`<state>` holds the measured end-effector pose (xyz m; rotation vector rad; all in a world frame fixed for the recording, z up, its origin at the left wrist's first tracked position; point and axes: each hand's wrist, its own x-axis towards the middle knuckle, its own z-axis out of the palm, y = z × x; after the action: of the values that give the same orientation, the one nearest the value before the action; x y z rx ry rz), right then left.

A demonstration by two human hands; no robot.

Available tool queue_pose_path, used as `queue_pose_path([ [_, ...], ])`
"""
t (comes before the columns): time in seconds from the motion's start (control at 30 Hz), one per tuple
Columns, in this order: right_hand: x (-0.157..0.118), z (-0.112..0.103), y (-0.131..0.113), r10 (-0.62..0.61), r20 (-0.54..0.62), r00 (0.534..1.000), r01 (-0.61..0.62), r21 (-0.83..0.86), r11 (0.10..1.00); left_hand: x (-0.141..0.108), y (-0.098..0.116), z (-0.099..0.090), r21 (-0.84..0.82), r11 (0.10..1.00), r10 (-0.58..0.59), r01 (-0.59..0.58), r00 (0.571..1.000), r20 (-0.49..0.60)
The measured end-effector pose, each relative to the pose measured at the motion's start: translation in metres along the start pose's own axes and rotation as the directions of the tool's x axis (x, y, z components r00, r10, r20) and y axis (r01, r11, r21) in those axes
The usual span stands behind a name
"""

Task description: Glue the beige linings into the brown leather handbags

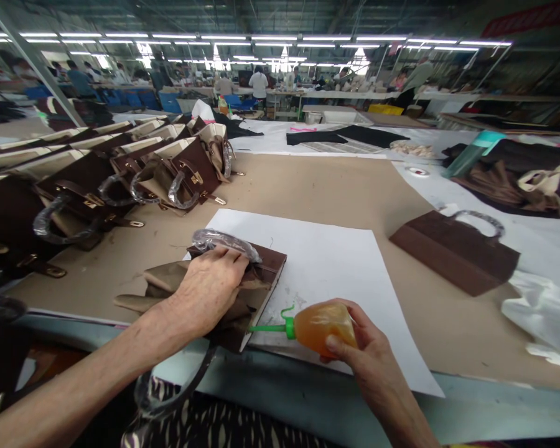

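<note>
A brown handbag lies on its side at the table's front edge, partly over a white paper sheet. My left hand lies across it with bent fingers, pressing on it below a plastic-wrapped handle. The other handle hangs over the edge. My right hand is wrapped round a soft squeeze bottle of amber liquid with a green cap. Its thin green nozzle points left, the tip at the bag's pale open edge. Whether liquid is coming out cannot be made out.
Rows of similar brown handbags stand at the left. Another brown bag lies at the right, near crumpled white plastic and a tape roll. Black pieces lie at the back. People work at far tables.
</note>
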<state>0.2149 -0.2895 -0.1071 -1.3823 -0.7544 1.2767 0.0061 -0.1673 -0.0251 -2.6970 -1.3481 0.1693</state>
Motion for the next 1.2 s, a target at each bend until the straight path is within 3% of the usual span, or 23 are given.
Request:
queue_pose_path([
  [0.2,-0.012,0.0,0.012,0.03,0.055,0.998,-0.034,0.076,0.997,0.001,0.0,0.003,-0.002,1.0,0.003,-0.003,0.999,-0.041],
  [0.43,-0.014,0.01,0.01,0.057,-0.067,0.996,-0.045,0.165,0.985,-0.002,-0.002,0.003,-0.005,1.0,0.013,-0.013,0.998,-0.054],
  [0.73,-0.02,0.014,0.011,0.107,-0.088,0.99,-0.088,0.193,0.977,0.001,-0.001,0.001,-0.031,1.0,-0.003,0.003,1.0,0.0],
  [1.2,-0.034,0.025,0.014,0.176,-0.088,0.98,-0.155,0.205,0.966,0.001,-0.001,0.001,-0.038,0.999,0.003,-0.003,1.0,-0.007],
])
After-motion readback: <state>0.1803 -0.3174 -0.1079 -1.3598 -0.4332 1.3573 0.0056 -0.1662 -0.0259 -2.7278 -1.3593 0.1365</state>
